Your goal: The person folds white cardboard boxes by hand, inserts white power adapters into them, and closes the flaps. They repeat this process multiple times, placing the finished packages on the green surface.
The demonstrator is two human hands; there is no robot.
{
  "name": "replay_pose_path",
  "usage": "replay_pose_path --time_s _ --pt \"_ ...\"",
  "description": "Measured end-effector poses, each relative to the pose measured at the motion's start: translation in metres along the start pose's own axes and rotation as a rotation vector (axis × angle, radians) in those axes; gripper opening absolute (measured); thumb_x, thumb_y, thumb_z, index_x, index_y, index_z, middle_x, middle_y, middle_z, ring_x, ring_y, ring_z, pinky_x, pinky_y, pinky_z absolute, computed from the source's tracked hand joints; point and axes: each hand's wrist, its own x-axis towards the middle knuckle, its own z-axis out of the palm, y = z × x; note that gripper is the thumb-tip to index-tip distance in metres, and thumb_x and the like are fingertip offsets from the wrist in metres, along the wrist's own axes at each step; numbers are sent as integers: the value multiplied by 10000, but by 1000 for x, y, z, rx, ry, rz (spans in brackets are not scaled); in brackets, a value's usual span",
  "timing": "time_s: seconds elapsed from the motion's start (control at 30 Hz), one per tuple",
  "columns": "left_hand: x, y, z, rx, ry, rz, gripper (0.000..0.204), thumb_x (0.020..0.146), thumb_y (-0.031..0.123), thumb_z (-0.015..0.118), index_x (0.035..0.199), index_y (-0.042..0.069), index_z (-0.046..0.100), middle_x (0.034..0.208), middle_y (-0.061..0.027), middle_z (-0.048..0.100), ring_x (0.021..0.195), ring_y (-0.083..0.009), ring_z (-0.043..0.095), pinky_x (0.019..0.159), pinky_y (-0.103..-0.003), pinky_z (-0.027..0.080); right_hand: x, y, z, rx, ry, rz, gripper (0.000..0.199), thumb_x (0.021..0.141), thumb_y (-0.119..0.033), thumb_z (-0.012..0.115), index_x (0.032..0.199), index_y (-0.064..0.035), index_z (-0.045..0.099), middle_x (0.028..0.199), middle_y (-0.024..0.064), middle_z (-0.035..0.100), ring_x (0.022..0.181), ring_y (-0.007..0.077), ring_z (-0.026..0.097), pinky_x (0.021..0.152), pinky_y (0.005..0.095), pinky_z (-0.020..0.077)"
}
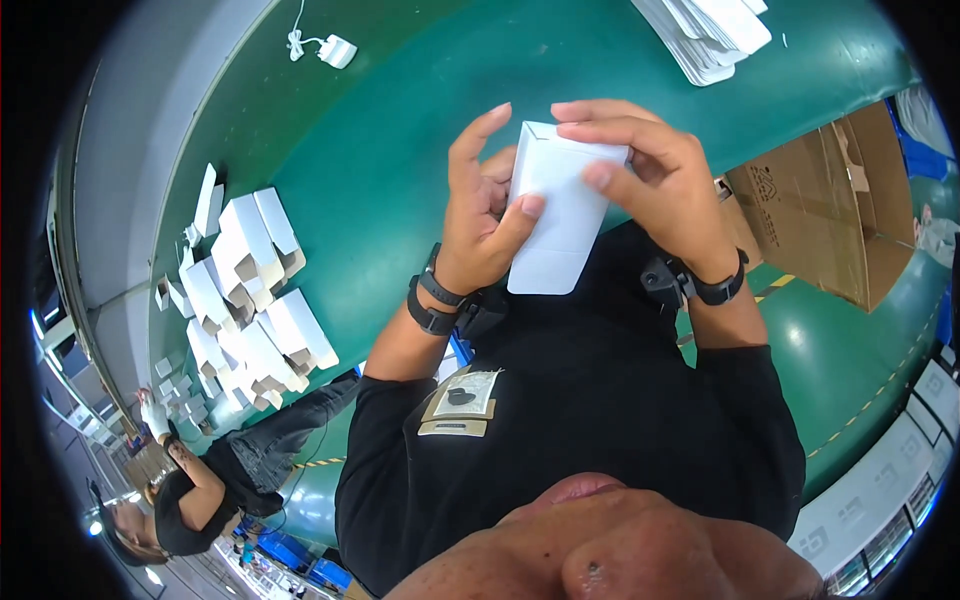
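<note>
Between my two hands is a small white cardboard box [562, 205], tilted in front of my chest, with a flap hanging at its near end. My left hand [482, 205] grips the box's left edge, thumb on the front face and index finger raised off it. With its fingers laid over the far end and its thumb against the front face, my right hand [655, 165] holds the box from the right. The far end looks folded over; the fingers partly hide it.
Several open white boxes [255, 340] stand on the green table [400, 110] at left. A stack of flat white cartons [705, 35] lies far right, a white charger [336, 51] far left. A large brown carton [815, 205] is at right. Another person [200, 490] works at lower left.
</note>
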Motion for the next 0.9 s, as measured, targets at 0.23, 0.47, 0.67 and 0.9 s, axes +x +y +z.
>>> replay_pose_path --time_s 0.23,0.47,0.67,0.9 --pt "-13 7 -11 44 137 40 781 965 121 614 1532 69 80 1207 -225 612 1048 -230 635 897 -332 503 6 17 17 -159 -93 -19 276 916 -61 676 1174 36 687 1308 221 626 1286 332 556 1082 416 429" --pt "-40 17 -35 -178 53 -230 820 916 346 709 1525 86 225 1446 -169 429 1309 -234 455 1029 -389 431 7 40 45 55 -39 -168 268 925 -43 648 1185 2 691 1260 192 662 1277 341 565 1094 448 408" --pt "-89 103 -138 1260 727 88 712 782 295 822 1356 52 477 1206 -132 620 1153 -301 576 936 -403 479 43 -7 -16 -1208 351 -511 404 936 -199 682 1295 -24 624 1399 203 561 1316 403 491 1101 468 378" --pt "-160 147 -271 2040 1137 -191 628 743 390 792 1272 132 573 1154 -147 671 1113 -396 586 905 -501 430 48 14 -113 -1743 358 -148 436 933 -292 679 1307 -75 627 1326 227 599 1232 380 558 1070 498 388"
